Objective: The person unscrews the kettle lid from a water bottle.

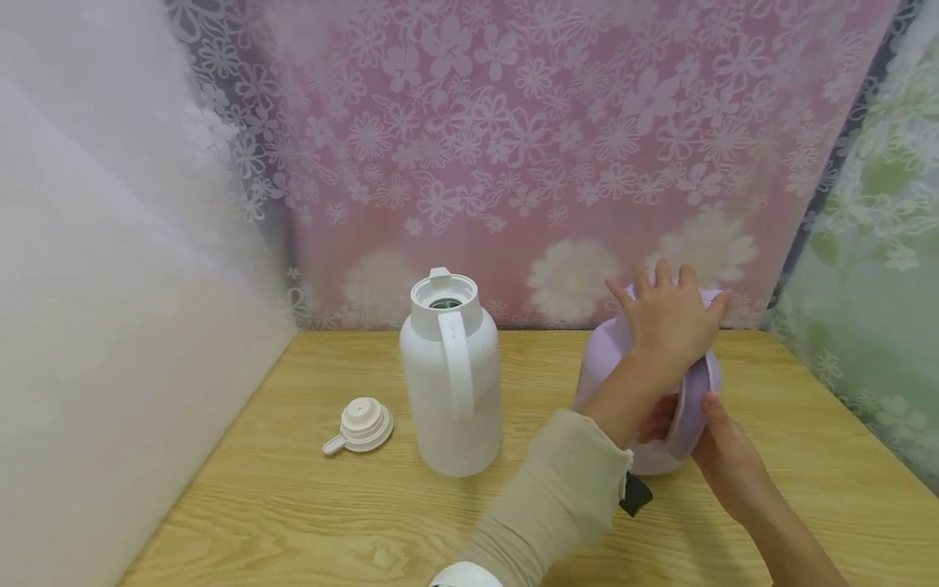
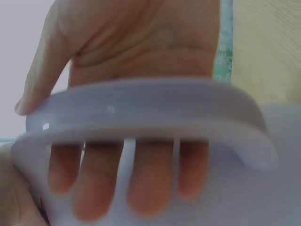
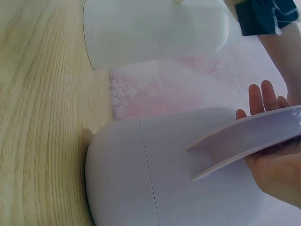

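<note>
On the right of the head view stands a lavender jug (image 1: 603,350), its lower part seen close up in the right wrist view. My left hand (image 1: 666,319) lies over its top with the fingers spread, covering most of it. The handle (image 1: 692,408) is gripped by my right hand (image 1: 729,461). In the left wrist view, the right hand's (image 2: 146,42) four fingers pass through the handle (image 2: 150,106) and its thumb rests against the end near the top. A white jug (image 1: 455,383) stands upright to the left, its mouth uncovered. Beside it lies a white stopper (image 1: 364,424).
Wooden table (image 1: 279,505) under everything. A pink flowered curtain (image 1: 484,163) hangs behind, with a pale wall (image 1: 110,285) on the left and green patterned cloth (image 1: 880,228) on the right. A dark piece (image 1: 635,495) shows below the sleeve cuff.
</note>
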{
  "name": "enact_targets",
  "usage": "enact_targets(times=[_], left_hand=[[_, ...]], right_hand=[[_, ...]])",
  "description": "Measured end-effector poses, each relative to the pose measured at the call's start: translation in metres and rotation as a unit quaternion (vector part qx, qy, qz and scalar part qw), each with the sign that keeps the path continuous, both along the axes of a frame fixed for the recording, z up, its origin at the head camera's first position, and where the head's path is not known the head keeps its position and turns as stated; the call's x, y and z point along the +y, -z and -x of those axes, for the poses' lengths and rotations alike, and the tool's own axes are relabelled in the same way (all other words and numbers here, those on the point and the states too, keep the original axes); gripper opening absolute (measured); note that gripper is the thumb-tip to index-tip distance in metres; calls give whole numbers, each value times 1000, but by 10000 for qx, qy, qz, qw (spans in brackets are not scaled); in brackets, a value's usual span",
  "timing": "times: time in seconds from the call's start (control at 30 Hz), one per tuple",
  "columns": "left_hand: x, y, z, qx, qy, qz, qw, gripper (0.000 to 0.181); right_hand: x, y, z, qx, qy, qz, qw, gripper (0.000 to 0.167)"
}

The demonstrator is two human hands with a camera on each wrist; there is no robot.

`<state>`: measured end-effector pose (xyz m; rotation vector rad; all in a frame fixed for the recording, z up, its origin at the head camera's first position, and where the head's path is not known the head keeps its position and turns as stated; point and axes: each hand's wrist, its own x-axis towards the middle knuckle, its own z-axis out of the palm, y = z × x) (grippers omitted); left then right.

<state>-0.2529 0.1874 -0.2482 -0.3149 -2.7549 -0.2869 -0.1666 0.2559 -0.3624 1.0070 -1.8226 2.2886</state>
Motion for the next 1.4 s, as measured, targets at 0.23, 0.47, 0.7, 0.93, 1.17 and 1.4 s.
enact_targets(times=[0.23,0.47,0.7,0.93,1.17,1.4], left_hand=[[-34,-4,22,316,1765,461,9827,46],[-58,0,44,391,3326,886,9381,50],[-58,9,43,-4,3492,217,9368,49],[-46,2,30,-252,2648,392,9632,50],[-23,-3,17,-404,1593,536,9849,52],[-7,-7,7,-589,775,745,9925,54]], right_hand=[[-4,-3,-1,-93,-216,-189,9995,57],[-1,-2,-2,-153,-180,-267,9994,57],[-1,-1,-6,-205,-122,-281,9993,56],[1,-5,-6,-103,-120,-270,9995,56],[4,-7,-4,-30,7,-353,9994,56],[6,-6,-2,180,-81,-201,9996,55]])
